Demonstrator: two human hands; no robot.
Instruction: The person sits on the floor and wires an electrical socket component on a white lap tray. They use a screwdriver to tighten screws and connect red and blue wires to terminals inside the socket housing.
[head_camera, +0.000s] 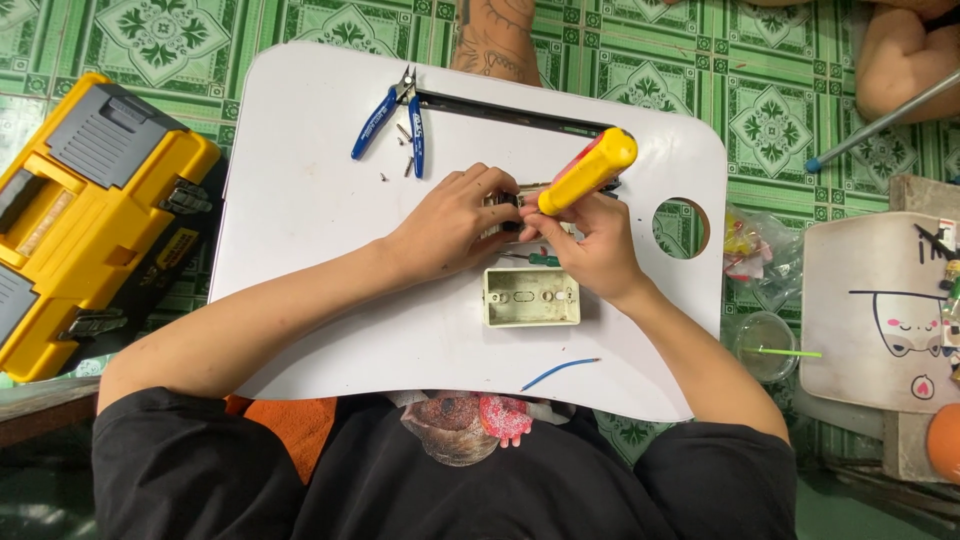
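My left hand (455, 222) grips a small pale electrical part (497, 203) on the white lap table (300, 200); most of the part is hidden under my fingers. My right hand (592, 245) holds a screwdriver with a yellow and red handle (588, 170), its tip pointed into that part between my hands. A cream plastic wall box (531, 296) lies open side up just below my right hand. A green-handled small tool (540, 259) peeks out under my right hand.
Blue-handled cutters (395, 120) and loose screws (398, 155) lie at the table's far side beside a black rail (520, 112). A blue wire (560, 371) rests near the front edge. A yellow toolbox (85, 220) sits left. Another person's tattooed leg (495, 40) is beyond.
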